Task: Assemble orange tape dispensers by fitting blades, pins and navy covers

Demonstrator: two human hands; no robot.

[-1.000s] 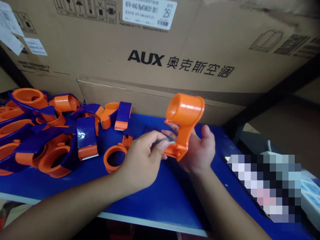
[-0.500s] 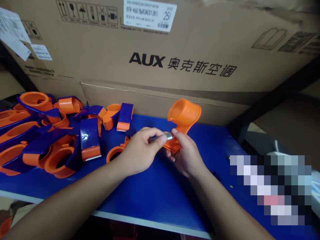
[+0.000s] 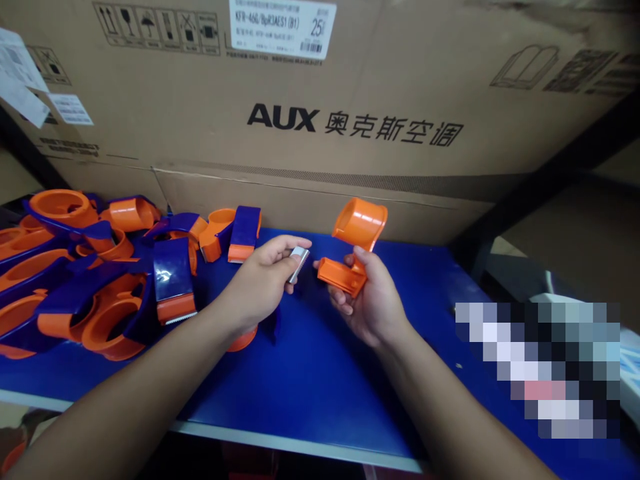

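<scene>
Near the middle of the frame the left hand [image 3: 260,283] pinches a small metal blade [image 3: 299,263] between thumb and fingertips, the shiny strip sticking out toward the right. Just beside it, with a narrow gap between, the right hand [image 3: 373,303] is closed around the lower end of an orange tape holder [image 3: 353,250], its round drum tilted up and back toward the top of the frame and its flat foot pointing left at the blade. Both hands hover just above the blue worktop [image 3: 320,380], which fills the lower half of the frame. On the left side lies a heap of finished tape dispensers [image 3: 100,273] in orange and dark blue, some overlapping, one with its toothed edge facing the lower edge of the frame. An orange ring [image 3: 243,339] peeks out under the left wrist. Behind everything, across the top, stands a big cardboard box [image 3: 350,100] with black lettering and a white label.
</scene>
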